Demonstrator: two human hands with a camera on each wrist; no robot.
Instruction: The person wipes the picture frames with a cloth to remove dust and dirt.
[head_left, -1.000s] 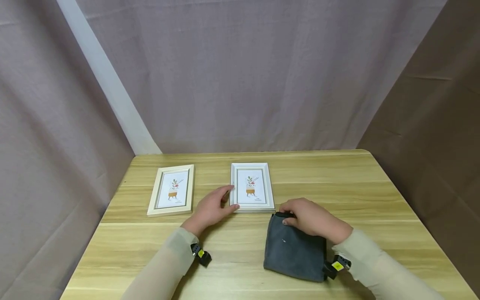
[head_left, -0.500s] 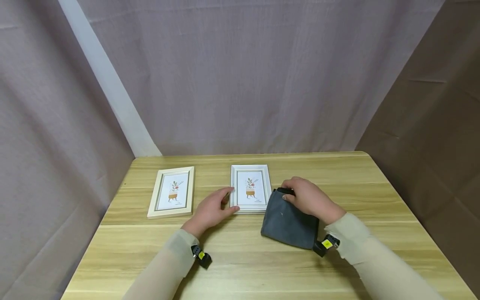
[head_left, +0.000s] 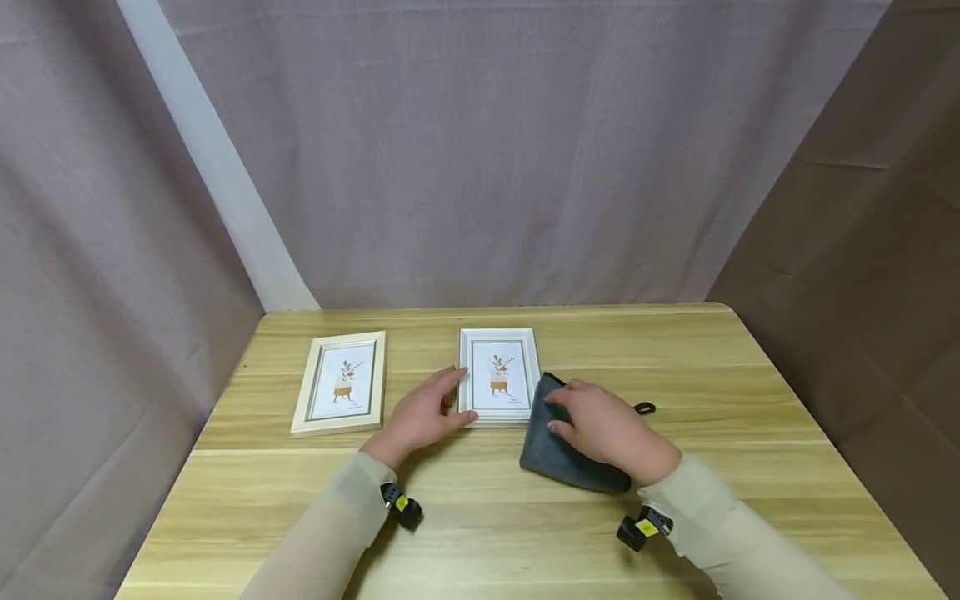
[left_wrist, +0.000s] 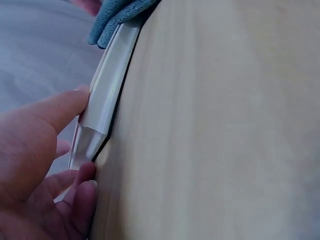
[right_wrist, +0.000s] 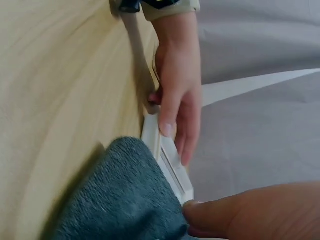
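A white picture frame (head_left: 499, 377) with a potted-plant print lies flat on the wooden table. Its lower left corner is held by my left hand (head_left: 424, 418), thumb on the bottom edge and fingers along the left side; the left wrist view shows these fingers (left_wrist: 82, 200) curled at the frame's side. My right hand (head_left: 603, 429) rests on a folded dark grey cloth (head_left: 546, 450), index finger and thumb apart on its top. The cloth overlaps the frame's lower right corner. In the right wrist view, its fuzzy surface (right_wrist: 122, 190) covers part of the frame (right_wrist: 172, 172).
A second picture frame, cream-coloured (head_left: 339, 383), lies to the left with a similar print. A small black loop (head_left: 644, 407) shows beyond the right hand. Grey curtains (head_left: 480, 150) stand behind the table (head_left: 465, 533), and a brown one (head_left: 862, 250) hangs at the right.
My right hand has brought the cloth up and left onto the frame's lower right corner. Its earlier pinch on the cloth's edge has loosened into a rest on top. The left hand stays put.
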